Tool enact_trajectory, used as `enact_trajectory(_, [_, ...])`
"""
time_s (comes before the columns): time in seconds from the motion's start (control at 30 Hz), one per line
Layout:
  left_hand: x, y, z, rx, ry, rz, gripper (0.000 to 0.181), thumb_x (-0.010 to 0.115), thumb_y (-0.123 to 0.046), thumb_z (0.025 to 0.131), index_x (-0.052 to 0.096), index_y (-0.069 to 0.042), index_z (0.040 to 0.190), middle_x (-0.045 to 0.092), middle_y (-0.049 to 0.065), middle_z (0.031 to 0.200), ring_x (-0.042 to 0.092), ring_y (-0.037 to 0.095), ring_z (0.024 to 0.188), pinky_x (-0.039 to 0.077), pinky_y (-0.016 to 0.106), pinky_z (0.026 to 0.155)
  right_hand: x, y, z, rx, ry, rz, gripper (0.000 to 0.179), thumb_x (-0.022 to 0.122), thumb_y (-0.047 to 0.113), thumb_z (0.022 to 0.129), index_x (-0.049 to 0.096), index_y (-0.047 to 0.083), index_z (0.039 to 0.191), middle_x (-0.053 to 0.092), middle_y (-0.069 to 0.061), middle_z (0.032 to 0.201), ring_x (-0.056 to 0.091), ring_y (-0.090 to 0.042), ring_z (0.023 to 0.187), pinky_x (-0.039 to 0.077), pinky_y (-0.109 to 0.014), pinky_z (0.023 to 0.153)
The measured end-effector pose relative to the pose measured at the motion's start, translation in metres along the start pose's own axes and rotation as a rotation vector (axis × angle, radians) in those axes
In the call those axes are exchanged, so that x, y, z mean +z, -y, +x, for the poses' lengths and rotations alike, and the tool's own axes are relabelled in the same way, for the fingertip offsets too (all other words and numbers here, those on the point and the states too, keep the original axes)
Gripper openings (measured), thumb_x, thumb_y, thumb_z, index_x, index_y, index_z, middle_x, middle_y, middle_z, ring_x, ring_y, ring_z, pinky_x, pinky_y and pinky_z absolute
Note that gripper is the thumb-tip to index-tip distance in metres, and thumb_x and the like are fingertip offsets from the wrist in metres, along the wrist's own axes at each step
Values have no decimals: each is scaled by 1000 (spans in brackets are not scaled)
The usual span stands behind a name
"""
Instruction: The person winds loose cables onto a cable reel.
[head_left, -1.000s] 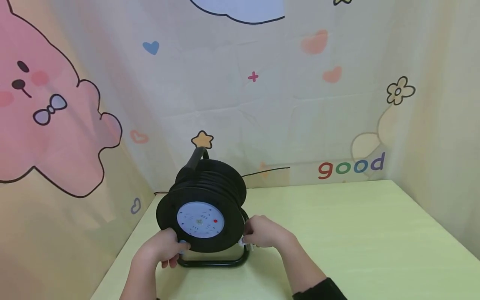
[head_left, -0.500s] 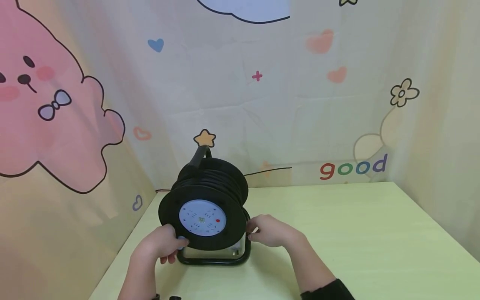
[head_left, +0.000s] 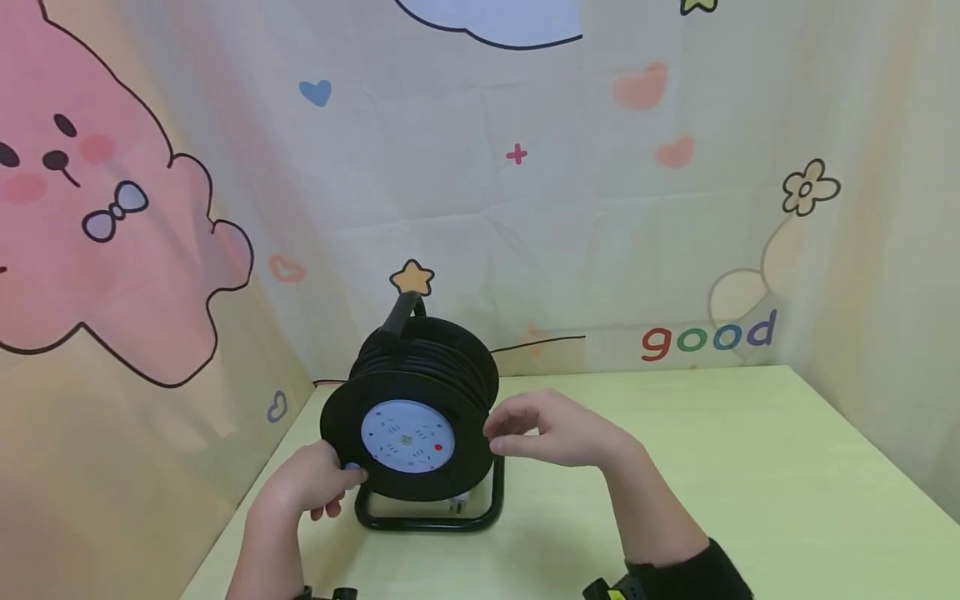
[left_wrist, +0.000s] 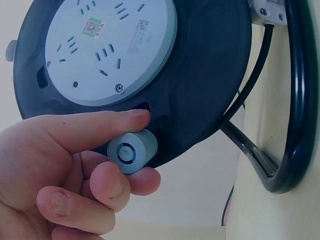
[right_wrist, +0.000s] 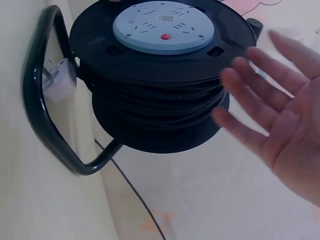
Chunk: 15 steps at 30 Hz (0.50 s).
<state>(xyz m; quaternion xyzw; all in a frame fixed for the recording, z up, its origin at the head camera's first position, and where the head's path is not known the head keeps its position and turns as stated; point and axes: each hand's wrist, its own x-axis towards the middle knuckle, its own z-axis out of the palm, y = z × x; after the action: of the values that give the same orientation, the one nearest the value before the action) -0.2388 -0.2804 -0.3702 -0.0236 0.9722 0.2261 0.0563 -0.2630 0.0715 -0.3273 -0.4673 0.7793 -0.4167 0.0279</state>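
A black cable reel (head_left: 408, 400) with a pale blue socket face (head_left: 407, 436) stands on its tubular frame (head_left: 431, 524) on the table. At the reel's lower left, my left hand (head_left: 307, 479) pinches the small blue-grey crank knob (left_wrist: 134, 150) between thumb and fingers. My right hand (head_left: 558, 429) is beside the reel's right rim, holding nothing, its fingers spread in the right wrist view. Black cable (right_wrist: 155, 102) is wound around the drum. The white plug (right_wrist: 61, 82) hangs on its cable inside the frame, below the drum.
The reel's carrying handle (head_left: 403, 312) rises at the top. A pale green table (head_left: 675, 467) extends to the right, with a printed curtain (head_left: 480, 192) behind it. One thin dark line (head_left: 540, 342) runs along the curtain behind the reel.
My right hand has let go of the white plug and moved up and away to the right. The plug now hangs under the drum. My left hand stays at the knob, shifted slightly left.
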Motion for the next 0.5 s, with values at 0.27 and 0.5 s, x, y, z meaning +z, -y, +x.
enact_trajectory(0.27, [-6, 1, -3, 29, -82, -18, 41, 65, -34, 85, 56, -7, 56, 55, 2, 47, 45, 18, 36, 43, 33, 50, 5, -6, 10, -99, -347, 64, 66, 73, 12, 82, 40, 8, 139, 42, -5, 139, 34, -24, 129, 26, -54, 105])
enact_trajectory(0.5, [-16, 1, -7, 42, -161, -33, 45, 64, -34, 86, 51, -8, 51, 53, 1, 44, 46, 19, 37, 42, 34, 46, 25, -44, 15, -21, -430, 184, 97, 75, 26, 80, 11, 18, 152, 12, -2, 155, 10, -24, 139, 14, -58, 108])
